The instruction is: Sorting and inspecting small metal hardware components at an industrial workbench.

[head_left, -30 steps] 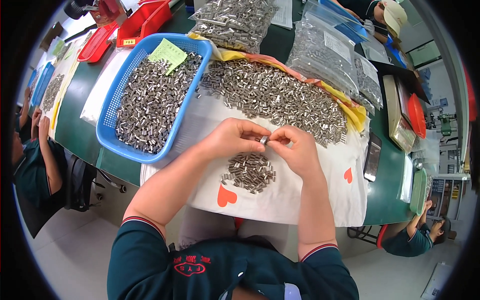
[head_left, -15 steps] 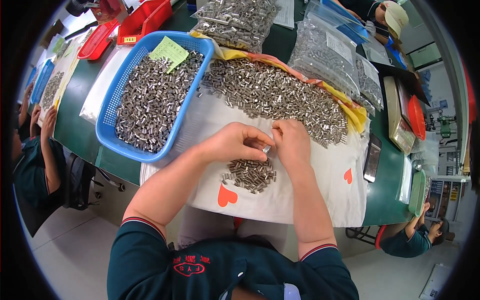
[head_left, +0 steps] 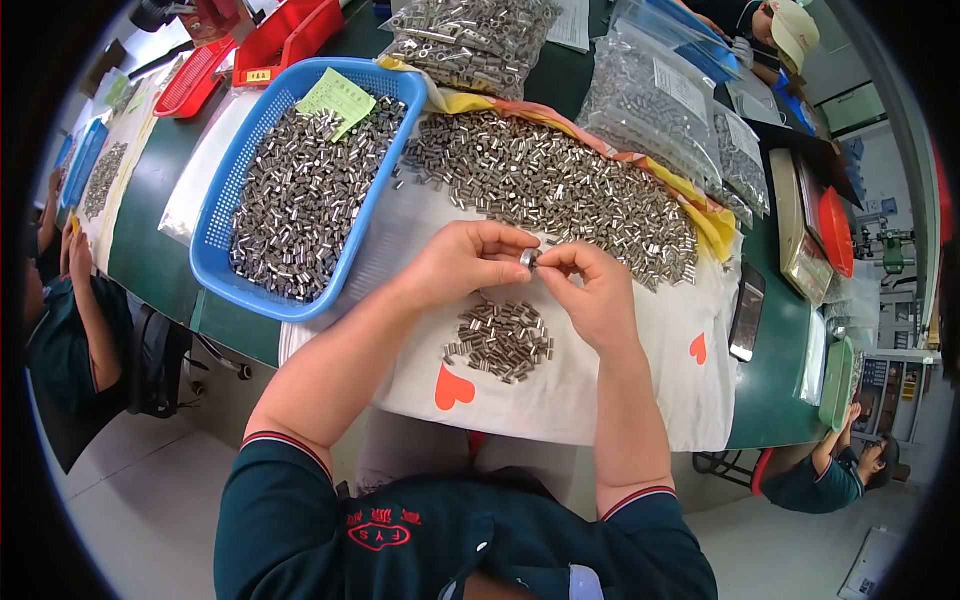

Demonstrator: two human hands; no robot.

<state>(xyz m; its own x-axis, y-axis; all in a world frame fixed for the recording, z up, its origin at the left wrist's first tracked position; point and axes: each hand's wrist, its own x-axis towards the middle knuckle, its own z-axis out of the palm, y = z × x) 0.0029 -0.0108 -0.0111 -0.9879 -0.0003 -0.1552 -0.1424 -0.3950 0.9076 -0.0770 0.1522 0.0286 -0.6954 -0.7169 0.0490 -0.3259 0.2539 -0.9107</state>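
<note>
The bare left hand, thumb and fingers pinched, is close to the bare right hand, fingers curled (bare left forearm slanting, bare right forearm steeper)

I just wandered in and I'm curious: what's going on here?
A person's left hand holds a shiny metal part, with the right hand close up against its other side. On the cloth, a small pile of metal pieces lies nearer the person, a bigger pile beyond. A blue basket of pieces stands left.
</note>
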